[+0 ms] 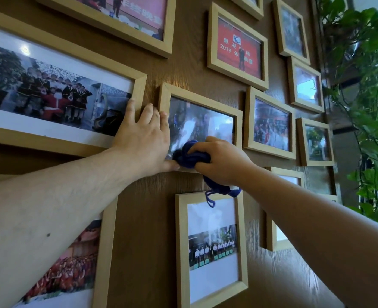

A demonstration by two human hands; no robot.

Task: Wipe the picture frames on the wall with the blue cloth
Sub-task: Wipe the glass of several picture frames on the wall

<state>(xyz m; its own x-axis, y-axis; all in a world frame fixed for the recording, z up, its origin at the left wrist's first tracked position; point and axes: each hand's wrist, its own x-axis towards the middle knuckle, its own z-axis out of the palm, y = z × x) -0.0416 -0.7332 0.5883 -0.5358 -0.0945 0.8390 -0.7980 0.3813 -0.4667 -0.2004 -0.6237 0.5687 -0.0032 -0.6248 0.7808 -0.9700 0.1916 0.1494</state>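
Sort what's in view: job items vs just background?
Job: bunched dark blue cloth in right hand grip; small light-wood picture frame under it; left hand bracing that frame; other wooden frames.
Background: green leafy plant; brown wood-grain wall.

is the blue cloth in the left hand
No, the right hand grips the blue cloth; the left hand lies bare on the frame.

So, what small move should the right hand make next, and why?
Probably sweep the blue cloth up and right across the glass. The right hand presses it at the lower left of the small frame, which the left hand steadies; the rest looks unwiped.
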